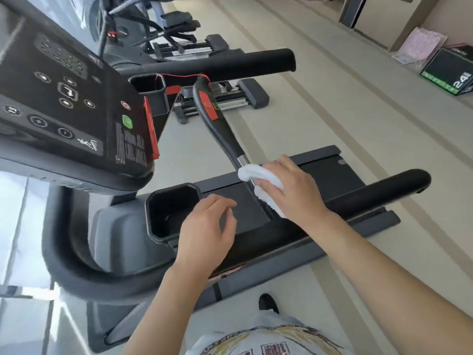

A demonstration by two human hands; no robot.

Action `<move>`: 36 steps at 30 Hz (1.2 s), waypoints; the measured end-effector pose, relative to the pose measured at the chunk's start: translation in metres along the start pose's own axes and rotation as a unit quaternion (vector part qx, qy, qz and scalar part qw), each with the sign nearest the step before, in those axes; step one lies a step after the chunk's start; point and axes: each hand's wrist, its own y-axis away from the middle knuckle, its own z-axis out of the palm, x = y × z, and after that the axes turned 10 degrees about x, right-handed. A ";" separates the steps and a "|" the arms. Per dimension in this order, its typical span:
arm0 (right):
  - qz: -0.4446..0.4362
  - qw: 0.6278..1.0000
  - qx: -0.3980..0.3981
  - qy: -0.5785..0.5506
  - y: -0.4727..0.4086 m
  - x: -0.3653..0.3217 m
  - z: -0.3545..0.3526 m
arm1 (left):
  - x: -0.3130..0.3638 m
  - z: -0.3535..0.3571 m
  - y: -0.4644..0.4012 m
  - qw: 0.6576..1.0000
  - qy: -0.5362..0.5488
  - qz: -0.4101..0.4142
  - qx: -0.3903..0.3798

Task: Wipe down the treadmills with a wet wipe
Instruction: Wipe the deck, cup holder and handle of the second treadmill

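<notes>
Your right hand is gripping the white wet wipe, fingers curled over it against the treadmill's centre handlebar, apparently on its silver grip section. Your left hand is hovering with fingers loosely bent, holding nothing, just beside the cup holder. The console is standing to the left.

Gym or fitness room indicated. Treadmill seen in foreground: console with button panel, padded black handrails, belt deck, cup holder. More exercise machines lined up behind, along same side (types not told apart). Black plyo box with large numerals set on floor by far wall. Pale smooth flooring with darker stripes laid throughout.
</notes>
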 end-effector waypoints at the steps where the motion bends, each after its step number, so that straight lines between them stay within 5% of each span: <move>1: -0.024 1.000 -0.011 -0.005 -0.013 0.007 0.003 | 0.004 0.008 -0.007 1.000 -0.012 -0.017 0.007; 7: -0.167 0.978 -0.120 -0.019 -0.040 0.024 0.039 | 0.015 0.043 -0.029 0.992 -0.084 -0.086 0.043; 16: -0.220 0.971 -0.041 -0.089 -0.160 0.006 0.096 | 0.014 0.048 -0.032 0.982 -0.132 -0.120 0.069; 20: -0.230 0.968 -0.077 -0.069 -0.214 -0.018 0.128 | 0.017 0.048 -0.031 0.979 -0.151 -0.125 0.064; 31: -0.284 0.934 -0.076 -0.202 -0.075 0.061 0.069 | 0.023 0.055 -0.039 0.979 -0.108 -0.149 0.087; 36: -0.303 0.925 -0.033 -0.227 -0.110 0.057 0.093 | 0.023 0.055 -0.042 0.979 -0.116 -0.143 0.089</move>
